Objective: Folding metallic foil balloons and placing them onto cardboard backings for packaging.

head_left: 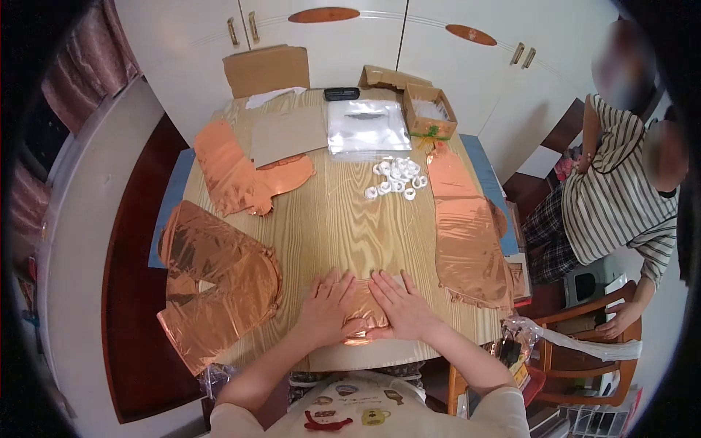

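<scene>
At the near edge of the table, my left hand (pixel 326 309) and my right hand (pixel 401 307) lie flat with fingers stretched out. Both press on a folded piece of shiny copper-coloured foil (pixel 371 310), which shows between them and is partly covered. Under it is a piece of cardboard (pixel 376 355) along the table edge. Flat copper foil balloons lie around: a bent one (pixel 219 263) on the left, another (pixel 230 171) at the far left, and a long stack (pixel 467 226) on the right.
White rings (pixel 398 175) are heaped behind my hands. Beyond them lie clear plastic bags (pixel 367 128), a cardboard sheet (pixel 290 133), a black case (pixel 342 93) and an open box (pixel 431 111). On the right a person (pixel 610 190) stands beside a wooden chair (pixel 584 365), one hand on it.
</scene>
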`<state>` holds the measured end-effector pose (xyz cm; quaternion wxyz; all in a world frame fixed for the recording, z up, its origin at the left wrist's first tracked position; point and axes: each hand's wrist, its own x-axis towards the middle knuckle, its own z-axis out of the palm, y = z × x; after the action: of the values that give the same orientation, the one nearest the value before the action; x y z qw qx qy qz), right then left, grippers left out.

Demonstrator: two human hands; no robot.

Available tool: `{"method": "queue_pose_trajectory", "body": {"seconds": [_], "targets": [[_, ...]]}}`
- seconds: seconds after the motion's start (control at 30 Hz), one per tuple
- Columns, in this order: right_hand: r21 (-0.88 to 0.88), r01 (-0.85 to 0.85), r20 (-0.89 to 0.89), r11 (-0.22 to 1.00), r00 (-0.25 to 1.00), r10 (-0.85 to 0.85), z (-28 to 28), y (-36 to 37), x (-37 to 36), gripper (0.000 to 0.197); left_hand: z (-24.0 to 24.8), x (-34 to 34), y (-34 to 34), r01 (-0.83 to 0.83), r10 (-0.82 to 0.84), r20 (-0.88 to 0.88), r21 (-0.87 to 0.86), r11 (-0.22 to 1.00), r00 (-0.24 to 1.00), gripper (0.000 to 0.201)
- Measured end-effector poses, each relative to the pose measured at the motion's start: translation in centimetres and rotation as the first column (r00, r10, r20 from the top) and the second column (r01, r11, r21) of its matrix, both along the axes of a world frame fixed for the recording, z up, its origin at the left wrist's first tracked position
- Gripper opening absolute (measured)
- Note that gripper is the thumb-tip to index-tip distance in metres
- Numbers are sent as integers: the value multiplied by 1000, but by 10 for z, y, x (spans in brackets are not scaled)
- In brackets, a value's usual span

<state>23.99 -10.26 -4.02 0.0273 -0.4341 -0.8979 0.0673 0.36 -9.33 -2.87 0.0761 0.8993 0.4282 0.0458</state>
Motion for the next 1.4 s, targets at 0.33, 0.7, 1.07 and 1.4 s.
{"method": "queue_pose_trajectory", "body": {"seconds": [0.33, 0.7, 1.07, 1.4], "targets": [[56, 40, -89, 998, 995, -35, 2, -5, 2, 110, -2, 12, 11, 119, -129, 112, 94, 988, 985, 84], [325, -116, -273, 939, 939, 210, 14, -95, -26, 45, -7, 8, 9, 171, -179, 50, 135, 976, 983, 73], [528, -222, -178, 819, 914, 363, 22, -104, -28, 30, -8, 8, 10, 171, -183, 56, 172, 970, 982, 74], [581, 210, -455, 787, 885, 100, 55, -167, 105, 9, -13, 6, 10, 165, -175, 62, 139, 976, 983, 77]]}}
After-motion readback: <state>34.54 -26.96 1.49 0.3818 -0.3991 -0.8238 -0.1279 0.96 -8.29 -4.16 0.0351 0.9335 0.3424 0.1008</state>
